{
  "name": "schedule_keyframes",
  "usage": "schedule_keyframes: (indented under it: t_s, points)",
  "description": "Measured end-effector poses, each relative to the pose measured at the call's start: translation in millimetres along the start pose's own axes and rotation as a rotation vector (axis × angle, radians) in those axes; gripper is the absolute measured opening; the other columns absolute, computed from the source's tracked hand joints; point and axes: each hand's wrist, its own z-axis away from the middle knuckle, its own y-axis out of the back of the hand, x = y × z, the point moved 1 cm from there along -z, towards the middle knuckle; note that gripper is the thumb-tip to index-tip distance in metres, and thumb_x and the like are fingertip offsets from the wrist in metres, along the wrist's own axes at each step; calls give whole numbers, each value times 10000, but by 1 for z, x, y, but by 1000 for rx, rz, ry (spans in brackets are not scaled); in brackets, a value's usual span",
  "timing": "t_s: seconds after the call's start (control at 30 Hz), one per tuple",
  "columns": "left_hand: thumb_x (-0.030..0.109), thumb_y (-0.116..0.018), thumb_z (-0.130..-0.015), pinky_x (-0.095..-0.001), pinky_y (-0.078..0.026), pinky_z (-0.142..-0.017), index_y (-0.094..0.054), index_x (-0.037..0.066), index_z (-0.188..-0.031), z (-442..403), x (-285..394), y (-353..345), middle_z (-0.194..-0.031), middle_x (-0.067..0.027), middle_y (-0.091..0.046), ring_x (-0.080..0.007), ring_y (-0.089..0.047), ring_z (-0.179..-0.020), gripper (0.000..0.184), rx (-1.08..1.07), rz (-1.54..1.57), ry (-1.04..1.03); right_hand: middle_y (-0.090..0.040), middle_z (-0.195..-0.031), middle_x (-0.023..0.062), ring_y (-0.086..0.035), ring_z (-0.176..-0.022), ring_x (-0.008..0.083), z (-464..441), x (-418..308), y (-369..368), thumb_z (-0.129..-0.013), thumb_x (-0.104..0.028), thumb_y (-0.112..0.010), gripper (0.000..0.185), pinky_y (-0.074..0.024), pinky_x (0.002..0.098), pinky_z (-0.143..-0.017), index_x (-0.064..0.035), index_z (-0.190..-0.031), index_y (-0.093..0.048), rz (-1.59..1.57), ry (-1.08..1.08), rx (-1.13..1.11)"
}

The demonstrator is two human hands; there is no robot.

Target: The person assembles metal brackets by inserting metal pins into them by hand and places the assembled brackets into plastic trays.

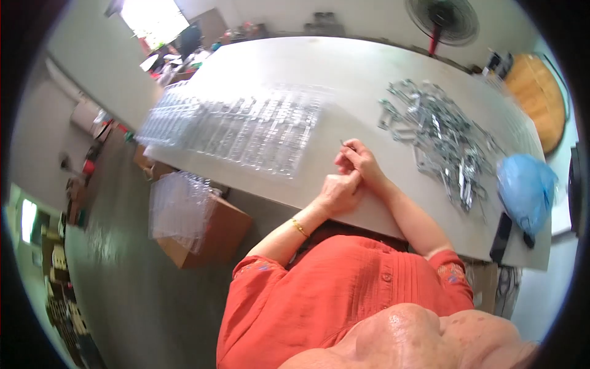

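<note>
My left hand, below a gold bracelet, is closed near the table's front edge. Just above it and touching it, my right hand has its fingers curled in. A thin dark tip pokes out by the right fingers and a small dark bit shows at the left hand; I cannot make out what they are. To the right spreads a loose pile of small metal hardware pieces. On the left lie clear plastic trays with rows of compartments; glare hides whether anything sits in them.
A blue plastic bag and a black object sit at the table's right end. Left of me, a cardboard box on the floor holds clear plastic sheets or trays. A fan and a round wooden board stand beyond.
</note>
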Motion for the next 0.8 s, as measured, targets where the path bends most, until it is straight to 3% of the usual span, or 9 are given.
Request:
schedule_keyframes:
  t_s: [0.17,0.47,0.5,0.6,0.73,0.8]
  points:
    - [141,-669,-845,-505,-537,-582,-615,74,-980,-1,-1,-4,-711,-176,-671,-388,-676,-625,160,-33,-57,-33,-704,-866,102,-649,-689,153,-1,2,4,-1046,-184,-583,189,-566,306,-658,-17,-1133,-566,41,44,-13]
    - [156,-677,-857,-458,-524,-587,-593,87,-1010,-2,1,-5,-703,-109,-660,-337,-672,-611,188,-71,-95,-19,-700,-915,135,-659,-697,167,-3,-2,4,-1080,-168,-527,179,-573,327,-632,-1,-1143,-516,-80,17,1]
    - [136,-696,-865,-412,-515,-570,-600,75,-919,-2,3,-4,-674,-96,-631,-302,-644,-565,126,-61,-64,-16,-698,-931,145,-665,-714,172,-3,-3,5,-1084,-169,-520,178,-575,328,-634,-3,-1151,-516,-81,20,4]
    - [128,-728,-841,-394,-513,-552,-582,77,-787,-7,32,8,-639,-82,-632,-302,-636,-555,163,-113,129,38,-695,-928,150,-666,-711,181,-5,2,11,-1086,-170,-517,176,-575,326,-636,-6,-1149,-516,-185,40,16]
    - [65,-731,-875,-304,-483,-562,-609,31,-781,-65,78,24,-688,-79,-605,-161,-566,-587,157,142,168,-129,-686,-927,124,-663,-796,152,-5,8,14,-1065,-167,-553,147,-565,339,-691,-35,-1124,-527,-391,-57,-5]
    - [69,-707,-900,-328,-501,-602,-626,26,-844,-109,73,20,-700,-100,-619,-209,-590,-616,108,120,170,-6,-671,-901,104,-649,-787,145,-44,74,23,-1034,-134,-553,128,-559,343,-686,-34,-1113,-551,-276,325,-132]
